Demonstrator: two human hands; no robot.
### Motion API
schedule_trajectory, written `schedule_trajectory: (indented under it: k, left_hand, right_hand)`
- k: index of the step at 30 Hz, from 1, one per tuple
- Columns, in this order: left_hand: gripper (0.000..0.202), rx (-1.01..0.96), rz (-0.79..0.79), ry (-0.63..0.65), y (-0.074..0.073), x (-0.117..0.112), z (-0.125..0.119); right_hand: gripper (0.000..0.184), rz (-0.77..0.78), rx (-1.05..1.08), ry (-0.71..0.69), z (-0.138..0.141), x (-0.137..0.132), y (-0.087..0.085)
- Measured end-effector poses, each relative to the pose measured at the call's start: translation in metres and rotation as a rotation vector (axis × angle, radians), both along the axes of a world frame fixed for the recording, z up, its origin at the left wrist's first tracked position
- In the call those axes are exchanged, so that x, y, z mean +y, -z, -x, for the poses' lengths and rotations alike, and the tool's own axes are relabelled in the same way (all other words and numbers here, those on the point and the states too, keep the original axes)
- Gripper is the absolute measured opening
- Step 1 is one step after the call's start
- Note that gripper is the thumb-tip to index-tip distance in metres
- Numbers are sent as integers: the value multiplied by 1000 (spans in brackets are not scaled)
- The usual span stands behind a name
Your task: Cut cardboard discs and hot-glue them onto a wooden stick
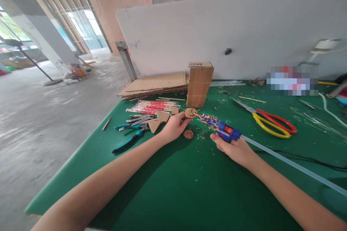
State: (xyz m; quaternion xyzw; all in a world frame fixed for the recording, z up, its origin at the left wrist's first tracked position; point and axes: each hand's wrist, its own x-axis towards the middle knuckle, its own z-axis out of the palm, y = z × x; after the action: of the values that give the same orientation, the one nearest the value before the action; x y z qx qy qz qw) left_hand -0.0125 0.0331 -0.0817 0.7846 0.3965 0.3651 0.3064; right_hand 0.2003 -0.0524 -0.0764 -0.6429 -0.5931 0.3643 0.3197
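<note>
Between the fingers of my left hand (175, 128) is a small round cardboard disc (190, 112), held just above the table. My right hand (235, 151) is wrapped round the handle of a blue hot glue gun (227, 132), its tip at the disc's right edge. Cardboard crumbs cling to the front of the gun. A long translucent glue stick (287, 164) sticks out of its back, running to the lower right. Below my left fingertips a second cardboard disc (188, 134) lies flat on the green table (173, 191).
A tall cardboard box (200, 85) stands behind my hands, beside stacked cardboard sheets (157, 82). Left lie teal-handled pliers (130, 140), cardboard pieces (159, 121) and wrapped chopsticks (153, 106). Large scissors (271, 119) with red and yellow handles rest right. A black cord (306, 158) crosses the right side.
</note>
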Motion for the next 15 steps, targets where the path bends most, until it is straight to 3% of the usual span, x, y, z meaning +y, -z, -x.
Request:
schedule_trajectory:
  k: [6, 15]
  left_hand:
    - [19, 34, -27, -30, 0, 0, 0]
    - [22, 36, -56, -32, 8, 5, 1]
  right_hand:
    - [41, -5, 14, 29, 0, 0, 5]
    - [41, 35, -43, -18, 5, -3, -12]
